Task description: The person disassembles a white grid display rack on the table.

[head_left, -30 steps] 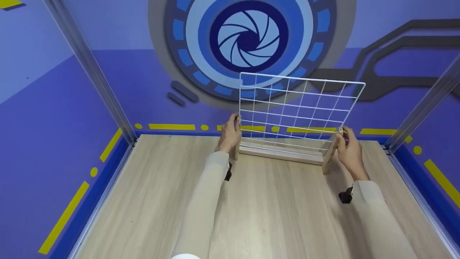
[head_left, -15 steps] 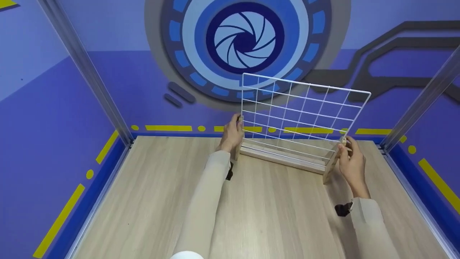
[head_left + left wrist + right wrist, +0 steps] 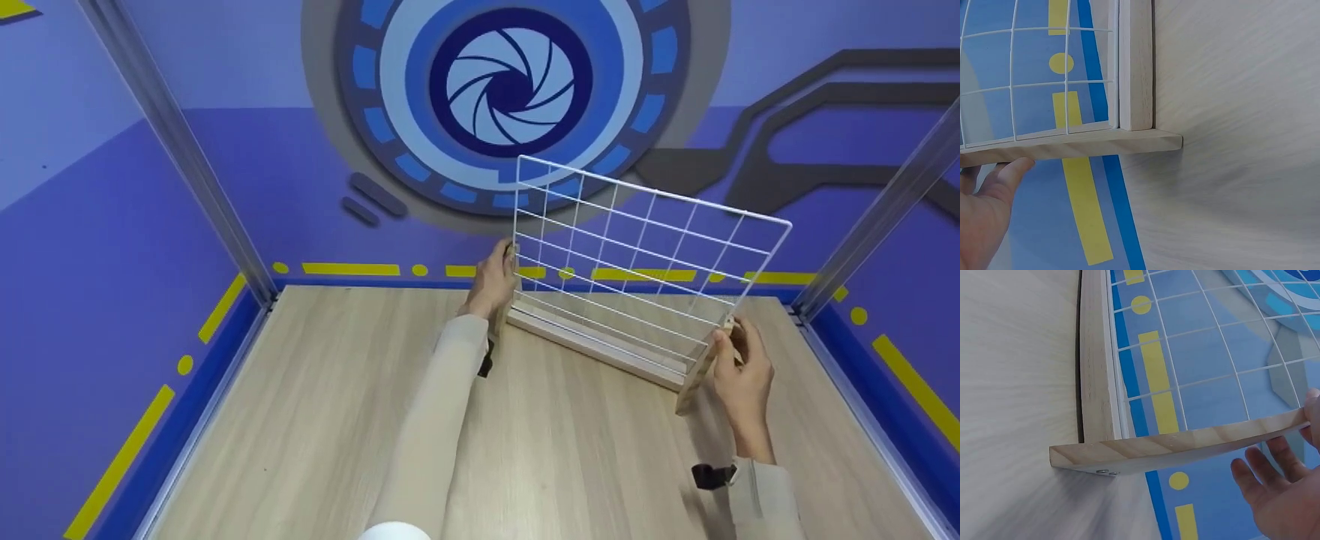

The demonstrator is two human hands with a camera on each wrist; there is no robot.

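A white wire grid (image 3: 637, 247) stands upright in a wooden-sided display rack, joined low down by a wooden crossbar (image 3: 592, 347). The rack sits askew on the table, its right end nearer to me. My left hand (image 3: 493, 281) holds the upper part of the left side panel; in the left wrist view the thumb lies along that panel (image 3: 1072, 147). On the other side, my right hand (image 3: 746, 375) grips the top of the right side panel (image 3: 694, 379) between thumb and fingers. Screw heads (image 3: 1103, 471) show low on its outer face in the right wrist view.
The light wood-grain table (image 3: 337, 420) runs back to a blue-purple printed wall (image 3: 247, 172) behind the rack. Metal posts (image 3: 202, 180) rise at the back corners, and side walls flank the table.
The rack's right end has swung toward me along with my right hand, so the rack now stands more slanted. My left hand has shifted slightly right while keeping its hold.
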